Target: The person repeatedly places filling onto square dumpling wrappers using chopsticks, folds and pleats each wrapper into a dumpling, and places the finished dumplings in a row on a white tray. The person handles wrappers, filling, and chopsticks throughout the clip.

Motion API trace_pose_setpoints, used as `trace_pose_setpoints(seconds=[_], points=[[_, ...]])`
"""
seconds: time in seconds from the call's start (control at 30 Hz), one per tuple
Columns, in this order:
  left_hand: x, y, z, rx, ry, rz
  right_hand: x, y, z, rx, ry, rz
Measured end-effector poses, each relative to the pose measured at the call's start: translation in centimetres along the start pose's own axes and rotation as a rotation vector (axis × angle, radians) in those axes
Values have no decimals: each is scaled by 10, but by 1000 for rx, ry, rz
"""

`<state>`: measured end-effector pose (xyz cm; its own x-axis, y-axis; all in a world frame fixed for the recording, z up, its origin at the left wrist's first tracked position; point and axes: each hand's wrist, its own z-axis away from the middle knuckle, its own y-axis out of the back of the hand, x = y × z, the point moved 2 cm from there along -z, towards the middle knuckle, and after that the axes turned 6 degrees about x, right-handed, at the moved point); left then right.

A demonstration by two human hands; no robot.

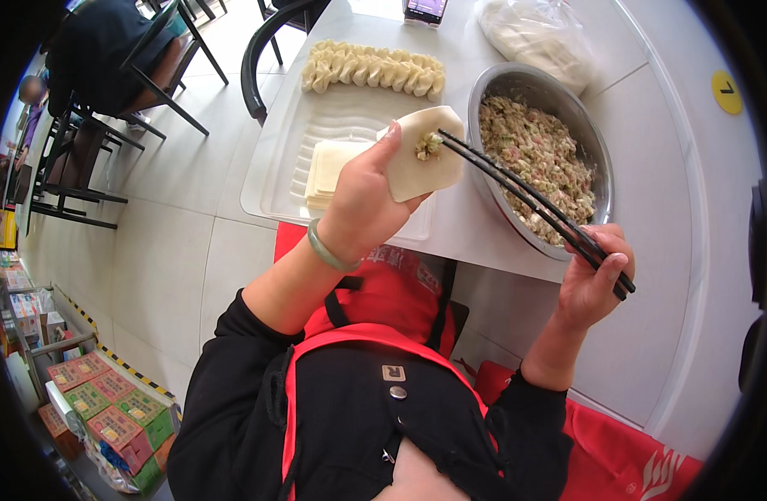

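Observation:
On my left hand [367,197] lies a square dough wrapper [421,172], held up over the tray with the thumb on its edge. A small lump of filling [429,146] sits on the wrapper. My right hand [593,275] grips black chopsticks [533,200], whose tips touch the filling. To the right, a steel bowl [477,119] holds chopped meat and vegetable filling [537,163]. A stack of square wrappers [327,172] lies in the clear plastic tray [277,181], partly hidden behind my left hand. Rows of pleated dumplings [374,67] stand at the tray's far end.
A plastic bag of dough [533,37] lies behind the bowl, and a phone [425,11] stands at the table's far edge. Black chairs [252,69] and a seated person [101,56] are at the upper left. Stacked boxes [117,413] are at the lower left.

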<state>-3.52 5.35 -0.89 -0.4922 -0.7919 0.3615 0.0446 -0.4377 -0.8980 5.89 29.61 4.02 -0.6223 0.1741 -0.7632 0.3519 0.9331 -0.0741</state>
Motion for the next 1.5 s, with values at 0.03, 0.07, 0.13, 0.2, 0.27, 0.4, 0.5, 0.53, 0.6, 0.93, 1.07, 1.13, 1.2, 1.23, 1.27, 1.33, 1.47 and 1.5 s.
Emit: trace_pose_setpoints(seconds=[0.03, 0.07, 0.13, 0.2, 0.27, 0.4, 0.5, 0.53, 0.6, 0.93, 1.07, 1.13, 1.2, 1.23, 1.27, 1.33, 1.47, 1.5], points=[[-1, 0, 1, 6, -10, -31, -1, -2, -1, -31, 16, 24], [-1, 0, 1, 12, -22, -61, -2, -4, -2, -48, 19, 31], [-2, 0, 2, 2, -6, -53, -4, -6, -3, -49, 20, 33], [-3, 1, 2, 1, 14, -22, -4, -4, -4, -28, 5, 9], [-3, 3, -1, 1, 40, 37, -4, 1, -5, 54, -12, -39], [-1, 6, -6, -21, 67, 45, -3, 15, -4, 127, -39, -114], [-1, 6, -5, -25, 97, 46, -9, 27, -5, 257, -49, -103], [1, 5, -4, -26, 111, 41, -13, 32, -7, 237, -53, -81], [5, 5, -1, -22, 106, 1, -21, 44, -7, 417, -78, 144], [35, 10, 17, -144, 190, -11, -34, 10, 17, 529, 514, 985], [32, 13, 28, -182, 291, 7, -45, -58, 32, -95, 794, 947], [27, 14, 31, -222, 327, -34, -26, -87, 28, -370, 626, 772], [25, 16, 36, -237, 329, -82, -17, -103, 21, -496, 556, 650], [25, 18, 39, -268, 298, -158, -15, -108, 17, -532, 538, 591], [25, 19, 43, -295, 263, -234, -12, -114, 14, -563, 514, 532], [26, 20, 50, -415, 249, -273, -9, -125, 8, -554, 432, 424], [26, 22, 56, -524, 215, -657, -2, -143, 2, -558, 356, 313], [27, 22, 56, -525, 199, -648, 0, -146, 2, -566, 350, 305]])
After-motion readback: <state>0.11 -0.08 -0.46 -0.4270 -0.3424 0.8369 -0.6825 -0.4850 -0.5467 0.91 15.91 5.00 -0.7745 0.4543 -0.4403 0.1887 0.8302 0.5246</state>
